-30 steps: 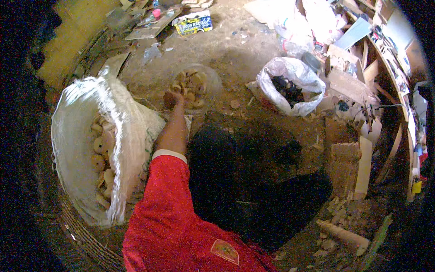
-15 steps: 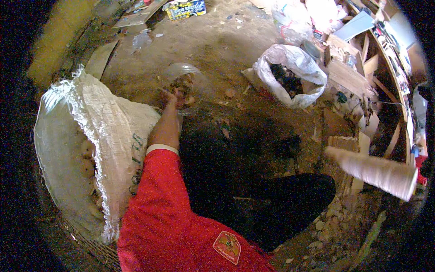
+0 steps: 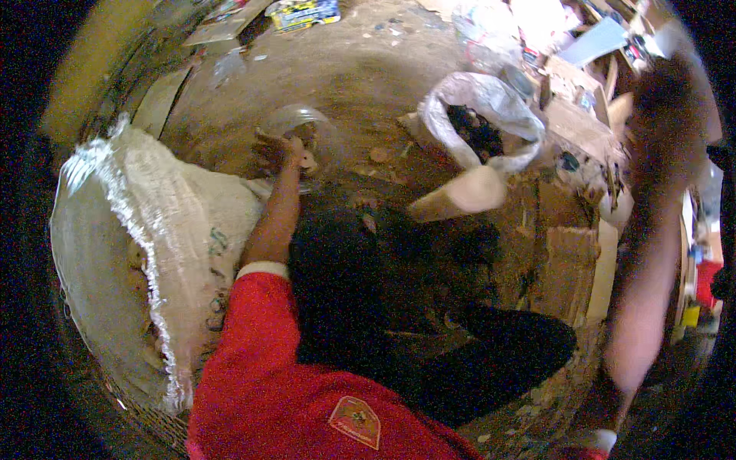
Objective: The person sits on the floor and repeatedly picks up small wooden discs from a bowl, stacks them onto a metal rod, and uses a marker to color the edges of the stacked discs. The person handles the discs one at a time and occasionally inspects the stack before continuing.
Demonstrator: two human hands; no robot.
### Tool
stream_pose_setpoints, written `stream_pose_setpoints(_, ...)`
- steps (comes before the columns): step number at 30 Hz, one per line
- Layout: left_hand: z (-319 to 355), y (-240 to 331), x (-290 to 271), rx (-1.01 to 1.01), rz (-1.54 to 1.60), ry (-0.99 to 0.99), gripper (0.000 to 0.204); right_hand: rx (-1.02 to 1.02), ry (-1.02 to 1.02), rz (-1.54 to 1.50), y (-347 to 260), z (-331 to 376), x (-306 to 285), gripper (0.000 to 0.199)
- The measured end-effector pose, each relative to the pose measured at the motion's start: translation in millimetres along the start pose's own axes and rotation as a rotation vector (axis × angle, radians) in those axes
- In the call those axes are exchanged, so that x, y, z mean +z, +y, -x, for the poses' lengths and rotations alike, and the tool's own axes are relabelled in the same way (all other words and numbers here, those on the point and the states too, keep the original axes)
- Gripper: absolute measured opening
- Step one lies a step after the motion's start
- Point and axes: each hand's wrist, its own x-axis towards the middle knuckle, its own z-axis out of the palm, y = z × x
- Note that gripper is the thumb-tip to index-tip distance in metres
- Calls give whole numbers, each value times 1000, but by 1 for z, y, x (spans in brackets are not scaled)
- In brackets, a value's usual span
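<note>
Right hand [image 3: 668, 96]: raised, blurred; I cannot tell its grip. Pale tube [image 3: 464, 193]: in front of the white sack [image 3: 491, 88]. Left hand [image 3: 280, 148]: fingers spread, nothing visibly held, beside clear tub [image 3: 322, 123] containing pale pieces [image 3: 308, 162]; light touch seems best.

Between the clear plastic container [image 3: 299, 115] and the white sack of dark pieces [image 3: 435, 115], a strip of dirt floor [image 3: 368, 88] gives a hand room to pass. A blurred pale cylinder [image 3: 468, 193] crosses before that sack's near side. The tall woven sack [image 3: 180, 222] blocks the left, the blurred right forearm [image 3: 642, 307] and cardboard [image 3: 575, 257] the right.
</note>
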Motion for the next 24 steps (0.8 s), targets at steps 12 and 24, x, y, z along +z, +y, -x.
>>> stream_pose_setpoints(12,298,115,-312,1535,305,-694,33,-202,402,-667,-4,69,155,12)
stream_pose_setpoints(24,290,86,-171,1278,482,-398,11,1294,-248,-1309,62,349,158,34)
